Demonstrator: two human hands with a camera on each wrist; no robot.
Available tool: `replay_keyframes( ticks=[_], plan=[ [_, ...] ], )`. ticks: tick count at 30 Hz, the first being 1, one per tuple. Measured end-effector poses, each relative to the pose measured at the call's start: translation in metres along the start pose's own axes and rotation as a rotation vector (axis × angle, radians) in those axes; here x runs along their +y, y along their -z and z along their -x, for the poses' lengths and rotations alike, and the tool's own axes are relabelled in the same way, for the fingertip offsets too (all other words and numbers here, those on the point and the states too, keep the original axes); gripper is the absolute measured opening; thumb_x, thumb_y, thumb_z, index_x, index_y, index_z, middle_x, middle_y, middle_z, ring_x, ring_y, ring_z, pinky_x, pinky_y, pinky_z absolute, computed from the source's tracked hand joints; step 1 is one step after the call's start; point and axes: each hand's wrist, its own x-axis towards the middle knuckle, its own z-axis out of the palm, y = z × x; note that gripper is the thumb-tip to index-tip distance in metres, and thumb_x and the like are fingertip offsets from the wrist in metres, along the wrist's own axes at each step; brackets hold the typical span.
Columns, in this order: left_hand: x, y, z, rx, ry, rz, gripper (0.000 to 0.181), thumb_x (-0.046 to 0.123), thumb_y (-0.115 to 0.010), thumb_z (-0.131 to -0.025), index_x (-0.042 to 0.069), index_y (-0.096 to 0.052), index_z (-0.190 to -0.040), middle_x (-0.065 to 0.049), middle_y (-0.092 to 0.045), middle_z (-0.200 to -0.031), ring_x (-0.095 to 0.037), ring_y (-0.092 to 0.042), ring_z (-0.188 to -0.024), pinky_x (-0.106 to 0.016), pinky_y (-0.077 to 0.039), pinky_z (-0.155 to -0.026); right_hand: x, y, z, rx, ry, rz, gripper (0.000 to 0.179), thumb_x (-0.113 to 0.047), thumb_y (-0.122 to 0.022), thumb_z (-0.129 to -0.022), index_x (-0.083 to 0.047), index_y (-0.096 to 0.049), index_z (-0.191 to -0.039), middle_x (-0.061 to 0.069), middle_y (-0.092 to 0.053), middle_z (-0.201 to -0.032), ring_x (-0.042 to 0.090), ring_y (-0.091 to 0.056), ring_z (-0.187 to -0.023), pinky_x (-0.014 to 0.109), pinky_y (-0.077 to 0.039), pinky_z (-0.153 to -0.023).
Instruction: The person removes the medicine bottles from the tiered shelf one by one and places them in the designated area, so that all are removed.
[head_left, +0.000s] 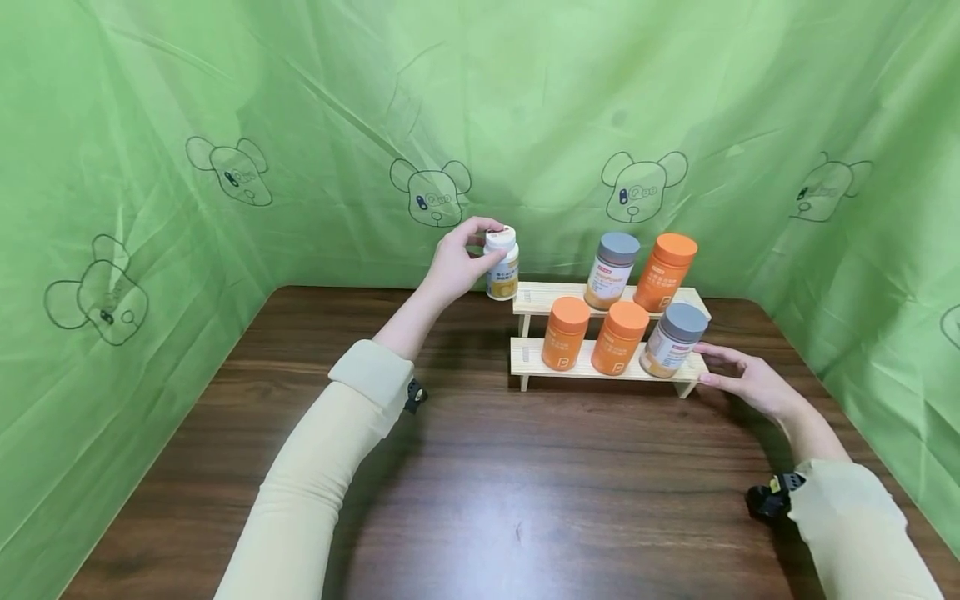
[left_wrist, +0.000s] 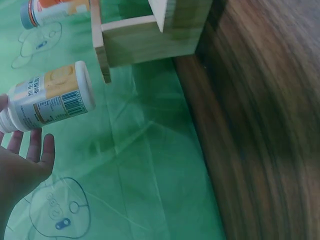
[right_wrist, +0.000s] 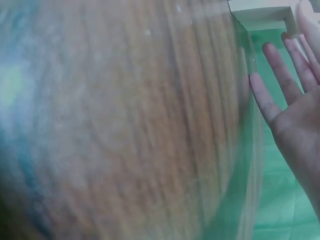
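Observation:
At the upper left end of a two-tier wooden rack, my left hand pinches a white pill bottle around its cap and neck. The bottle is upright, with a yellow and white label, and its base is beside the upper shelf's end. In the left wrist view the bottle lies sideways across the picture, the other fingers spread below it. My right hand is at the lower shelf's right end, thumb and index fingertip right at the board. The right wrist view shows its fingers spread and fairly straight.
On the upper shelf stand a grey-capped jar and an orange jar. The lower shelf bears two orange jars and another grey-capped jar. Green cloth with bear outlines surrounds the dark wooden table.

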Motion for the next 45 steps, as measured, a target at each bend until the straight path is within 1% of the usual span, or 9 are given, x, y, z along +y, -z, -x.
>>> replay_keyframes(
  ticks=[3,7,12,15,20,30,36,40,45],
  plan=[
    [-0.006,0.002,0.003,0.006,0.018,0.013,0.032,0.019,-0.07,-0.085,0.018,-0.061,-0.116,-0.001,-0.061,-0.117,-0.018,-0.06,-0.099,-0.036,-0.054,-0.077,0.0,0.0,0.0,0.0,0.002,0.004,0.052,-0.017,-0.066,-0.089,-0.011,-0.048,-0.137,-0.016,-0.058,-0.114,-0.013,-0.048,-0.104,0.008,-0.039,-0.082],
    [-0.014,0.003,0.005,0.001,0.023,-0.01,0.032,0.017,-0.07,-0.085,0.015,-0.061,-0.116,-0.003,-0.061,-0.118,-0.021,-0.06,-0.1,-0.036,-0.053,-0.079,0.001,0.0,0.0,0.003,-0.009,-0.003,0.051,-0.017,-0.066,-0.089,-0.012,-0.048,-0.137,-0.022,-0.057,-0.113,-0.013,-0.048,-0.104,0.007,-0.038,-0.083],
    [-0.028,0.003,0.01,-0.003,0.029,-0.069,0.033,0.017,-0.07,-0.085,0.014,-0.06,-0.116,-0.003,-0.06,-0.119,-0.021,-0.06,-0.1,-0.037,-0.053,-0.08,0.001,0.0,0.0,-0.002,-0.011,-0.006,0.052,-0.018,-0.065,-0.09,-0.01,-0.047,-0.138,-0.017,-0.057,-0.115,-0.012,-0.048,-0.104,0.007,-0.038,-0.083],
    [-0.037,0.004,0.012,-0.002,0.038,-0.097,0.033,0.017,-0.071,-0.085,0.014,-0.061,-0.116,-0.003,-0.059,-0.12,-0.021,-0.06,-0.1,-0.038,-0.052,-0.081,0.001,0.0,0.0,0.001,-0.016,-0.015,0.052,-0.018,-0.065,-0.09,-0.012,-0.047,-0.138,-0.018,-0.057,-0.115,-0.012,-0.049,-0.104,0.007,-0.039,-0.083],
    [-0.053,0.003,0.016,-0.004,0.058,-0.113,0.033,0.017,-0.071,-0.085,0.013,-0.061,-0.116,-0.005,-0.06,-0.119,-0.023,-0.06,-0.1,-0.038,-0.052,-0.08,0.002,0.0,0.001,-0.01,0.003,-0.022,0.053,-0.017,-0.064,-0.09,-0.011,-0.046,-0.139,-0.017,-0.056,-0.116,-0.012,-0.049,-0.105,0.007,-0.039,-0.083],
    [-0.084,0.005,0.022,0.006,0.117,-0.087,0.033,0.014,-0.072,-0.084,0.013,-0.061,-0.115,-0.008,-0.063,-0.116,-0.024,-0.06,-0.101,-0.04,-0.051,-0.083,0.0,-0.001,-0.001,0.013,-0.05,-0.037,0.051,-0.019,-0.067,-0.089,-0.014,-0.049,-0.137,-0.019,-0.058,-0.114,-0.011,-0.049,-0.104,0.007,-0.038,-0.083],
    [-0.103,0.006,0.025,-0.04,0.123,-0.088,0.032,0.013,-0.07,-0.085,0.014,-0.061,-0.116,-0.007,-0.063,-0.119,-0.024,-0.061,-0.104,-0.041,-0.051,-0.086,-0.001,0.0,-0.002,0.003,-0.029,-0.034,0.052,-0.02,-0.065,-0.09,-0.014,-0.048,-0.138,-0.016,-0.058,-0.118,-0.011,-0.048,-0.105,0.008,-0.038,-0.084],
    [-0.113,0.005,0.027,-0.07,0.112,-0.051,0.032,0.01,-0.069,-0.086,0.012,-0.061,-0.116,-0.009,-0.062,-0.12,-0.028,-0.06,-0.107,-0.046,-0.05,-0.089,0.001,0.0,0.0,-0.005,-0.022,-0.041,0.052,-0.019,-0.065,-0.09,-0.013,-0.047,-0.139,-0.015,-0.057,-0.12,-0.01,-0.048,-0.107,0.008,-0.039,-0.085],
    [-0.122,0.006,0.028,-0.094,0.125,-0.026,0.032,0.008,-0.068,-0.086,0.012,-0.061,-0.118,-0.009,-0.061,-0.123,-0.028,-0.059,-0.111,-0.042,-0.049,-0.092,-0.001,0.0,0.0,-0.009,0.0,-0.052,0.053,-0.017,-0.065,-0.09,-0.011,-0.047,-0.139,-0.014,-0.057,-0.121,-0.01,-0.048,-0.107,0.009,-0.039,-0.085]
  ],
)
